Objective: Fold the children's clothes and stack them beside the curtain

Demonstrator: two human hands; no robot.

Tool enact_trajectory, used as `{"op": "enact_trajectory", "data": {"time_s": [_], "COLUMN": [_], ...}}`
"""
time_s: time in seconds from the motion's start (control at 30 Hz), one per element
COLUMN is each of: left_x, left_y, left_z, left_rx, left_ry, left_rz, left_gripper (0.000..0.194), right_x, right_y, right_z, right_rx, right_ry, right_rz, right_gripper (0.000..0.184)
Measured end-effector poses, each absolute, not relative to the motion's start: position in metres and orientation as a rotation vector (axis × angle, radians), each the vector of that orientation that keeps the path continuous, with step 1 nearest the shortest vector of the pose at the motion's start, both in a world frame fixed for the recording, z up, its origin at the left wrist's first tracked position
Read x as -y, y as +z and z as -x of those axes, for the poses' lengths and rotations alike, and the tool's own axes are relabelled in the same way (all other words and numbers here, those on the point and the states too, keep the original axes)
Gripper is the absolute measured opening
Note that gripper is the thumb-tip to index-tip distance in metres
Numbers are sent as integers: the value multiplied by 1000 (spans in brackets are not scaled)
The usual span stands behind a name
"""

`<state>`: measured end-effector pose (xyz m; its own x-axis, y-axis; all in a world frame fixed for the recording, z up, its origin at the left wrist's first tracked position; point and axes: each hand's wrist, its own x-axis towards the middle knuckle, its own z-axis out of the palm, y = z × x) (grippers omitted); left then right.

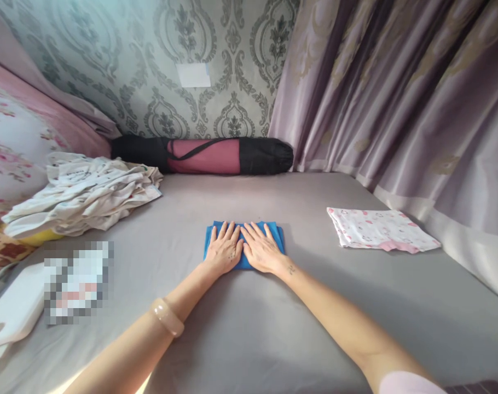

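Observation:
A folded blue cloth (244, 262) lies flat on the grey sheet (249, 317), near the middle of the view. My left hand (225, 249) rests palm down on its left half, fingers stretched out and pointing away from me. On the right half lies my right hand (262, 249), also flat, with its fingers spread. The two hands meet near the thumbs. Both palms press on the cloth, so much of its top is hidden. Cloth edges show beyond the fingertips and at both sides.
To the right lies a folded white cloth with pink print (380, 230). A crumpled pile of pale fabric (85, 191) sits at the left, near a white device (15, 306). Along the wall stretches a black and maroon bag (208, 156). Curtains (380, 93) hang at the right.

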<state>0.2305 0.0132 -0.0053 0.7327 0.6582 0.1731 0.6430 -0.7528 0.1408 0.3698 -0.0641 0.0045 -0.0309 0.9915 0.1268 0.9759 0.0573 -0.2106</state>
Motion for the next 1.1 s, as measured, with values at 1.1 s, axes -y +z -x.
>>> {"op": "enact_trajectory", "data": {"time_s": [1.1], "left_x": [-17], "left_y": [0], "left_z": [-222], "left_rx": [-1220], "left_ry": [190], "left_rz": [-2809], "left_gripper": [60], "right_x": [72], "right_y": [-3], "right_z": [-380], "right_rx": [1864], "right_ry": [44], "right_rz": [2213], "right_gripper": [59]}}
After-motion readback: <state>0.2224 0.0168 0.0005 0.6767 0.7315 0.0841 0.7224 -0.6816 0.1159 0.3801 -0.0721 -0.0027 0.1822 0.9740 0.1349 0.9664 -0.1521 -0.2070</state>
